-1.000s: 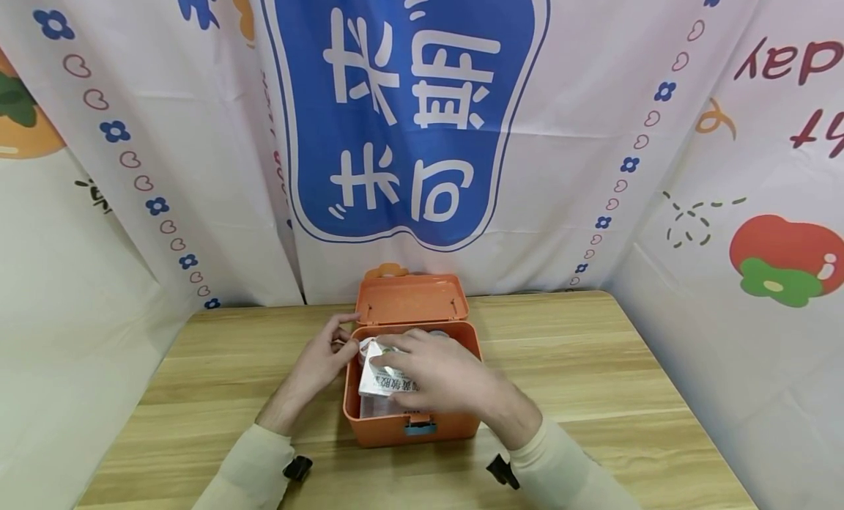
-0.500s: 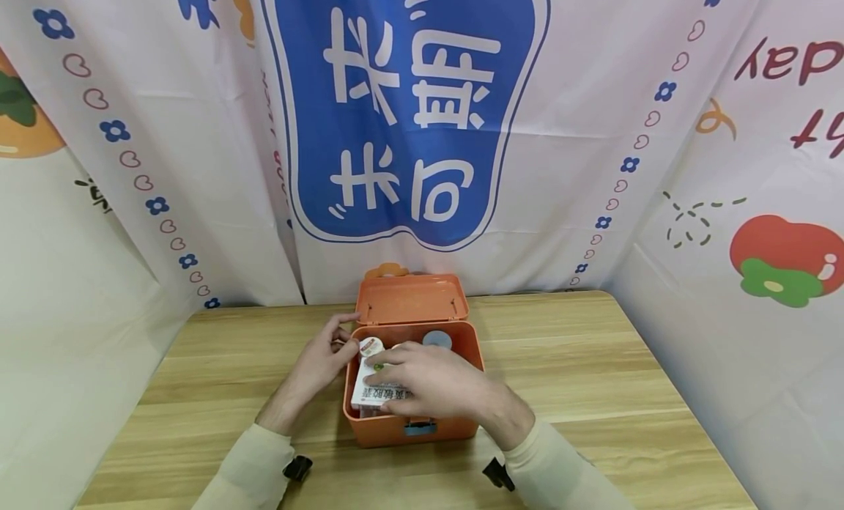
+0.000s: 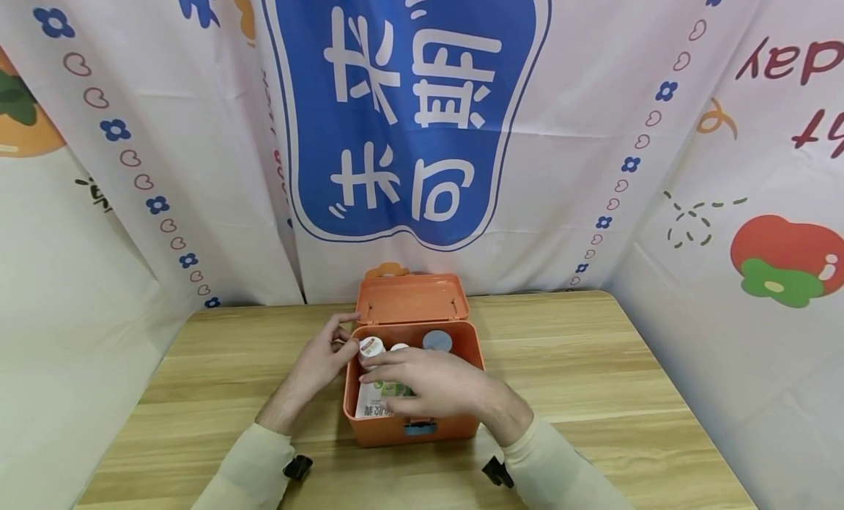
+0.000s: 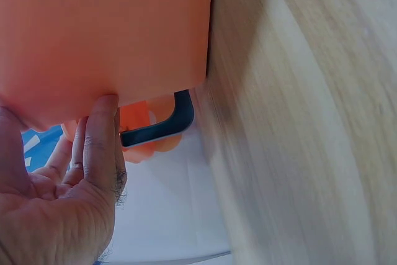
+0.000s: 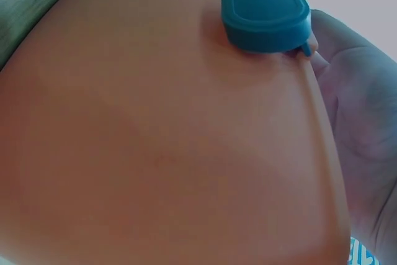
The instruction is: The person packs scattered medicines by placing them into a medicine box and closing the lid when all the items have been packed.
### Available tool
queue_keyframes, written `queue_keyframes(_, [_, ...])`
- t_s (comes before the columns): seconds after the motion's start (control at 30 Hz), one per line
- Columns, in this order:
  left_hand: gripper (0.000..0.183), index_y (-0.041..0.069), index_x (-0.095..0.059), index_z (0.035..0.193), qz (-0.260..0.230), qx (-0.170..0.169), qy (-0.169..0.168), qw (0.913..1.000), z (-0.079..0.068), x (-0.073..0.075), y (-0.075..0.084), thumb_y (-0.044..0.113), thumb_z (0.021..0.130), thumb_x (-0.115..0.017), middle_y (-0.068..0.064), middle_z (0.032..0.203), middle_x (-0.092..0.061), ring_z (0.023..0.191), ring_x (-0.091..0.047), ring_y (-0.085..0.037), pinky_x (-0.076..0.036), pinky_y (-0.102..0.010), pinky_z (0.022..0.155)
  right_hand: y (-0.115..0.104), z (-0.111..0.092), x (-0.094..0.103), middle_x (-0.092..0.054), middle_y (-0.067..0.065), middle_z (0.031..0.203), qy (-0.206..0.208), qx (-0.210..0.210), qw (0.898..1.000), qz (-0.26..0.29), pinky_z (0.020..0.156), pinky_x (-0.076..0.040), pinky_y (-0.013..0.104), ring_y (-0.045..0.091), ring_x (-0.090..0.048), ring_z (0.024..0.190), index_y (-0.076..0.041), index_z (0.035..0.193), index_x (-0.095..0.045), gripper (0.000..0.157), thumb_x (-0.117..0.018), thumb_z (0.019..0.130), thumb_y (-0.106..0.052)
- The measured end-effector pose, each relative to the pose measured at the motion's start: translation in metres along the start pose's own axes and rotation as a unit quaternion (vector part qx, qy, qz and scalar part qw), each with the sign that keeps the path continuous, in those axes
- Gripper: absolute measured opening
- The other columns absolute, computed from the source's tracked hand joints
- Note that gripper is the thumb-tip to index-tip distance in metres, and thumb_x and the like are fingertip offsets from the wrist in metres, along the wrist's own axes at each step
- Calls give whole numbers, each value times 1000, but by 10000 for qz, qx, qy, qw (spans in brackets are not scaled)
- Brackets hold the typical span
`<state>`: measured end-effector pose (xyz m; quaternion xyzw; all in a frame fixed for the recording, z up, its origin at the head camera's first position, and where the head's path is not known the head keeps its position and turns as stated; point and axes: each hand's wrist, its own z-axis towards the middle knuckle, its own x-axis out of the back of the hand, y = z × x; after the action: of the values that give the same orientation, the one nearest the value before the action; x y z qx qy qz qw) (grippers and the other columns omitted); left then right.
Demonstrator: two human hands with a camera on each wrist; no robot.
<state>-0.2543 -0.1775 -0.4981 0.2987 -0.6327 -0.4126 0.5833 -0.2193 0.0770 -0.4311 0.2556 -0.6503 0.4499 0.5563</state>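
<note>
An orange storage box (image 3: 382, 432) stands on the table, its lid (image 3: 414, 299) swung up at the back. Inside the box's front left part lies a white medicine carton (image 3: 373, 409) with Chinese print and a green picture. My right hand (image 3: 438, 382) is over it, fingers extended across its far part and thumb near its front, hiding much of it. My left hand (image 3: 318, 367) touches the box's left side, thumb at the rim and one finger reaching toward the lid hinge. In the left wrist view, its fingertips (image 4: 107, 105) press against the orange wall.
Behind the carton stand a white-capped bottle (image 3: 372, 346), a smaller white cap (image 3: 398, 346) and a round grey-blue lid (image 3: 437, 341). A blue latch (image 3: 420, 427) sits on the box's front, and a dark handle (image 4: 158, 131) shows in the left wrist view. A printed curtain hangs behind.
The carton has gone down from a tilt over the box to lying inside it, uncovering the bottle and round lid behind. My right hand came slightly lower with it; the left stayed put.
</note>
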Motion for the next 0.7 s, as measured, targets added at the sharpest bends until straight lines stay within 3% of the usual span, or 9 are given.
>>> queue_keyframes(0.27, [52,19,-47,154,65,27,-28,10000,1,1,-1,15,104,-58,-18,111,-69,84,-68,-17,-56,-28,69,5,-6,7,-54,-11,159,384,-197,9988,-235,122,-46,39,11,-48,151,-32,153,-56,48,-62,106,-38])
queue_keyframes(0.47, [52,20,-47,154,285,36,-20,9996,1,2,1,18,104,-60,-17,114,-69,89,-68,-17,-53,-27,70,14,-13,12,-58,-11,155,654,-594,9959,-194,121,-47,39,11,-53,146,-29,149,-60,46,-64,104,-37])
queue_keyframes(0.7, [51,19,-47,155,175,-73,-197,9996,-2,7,5,25,106,-62,-18,118,-69,93,-71,-18,-58,-27,74,26,-25,19,-59,-11,155,906,-1024,9906,10,119,-49,44,14,-54,146,-28,150,-59,46,-62,105,-40])
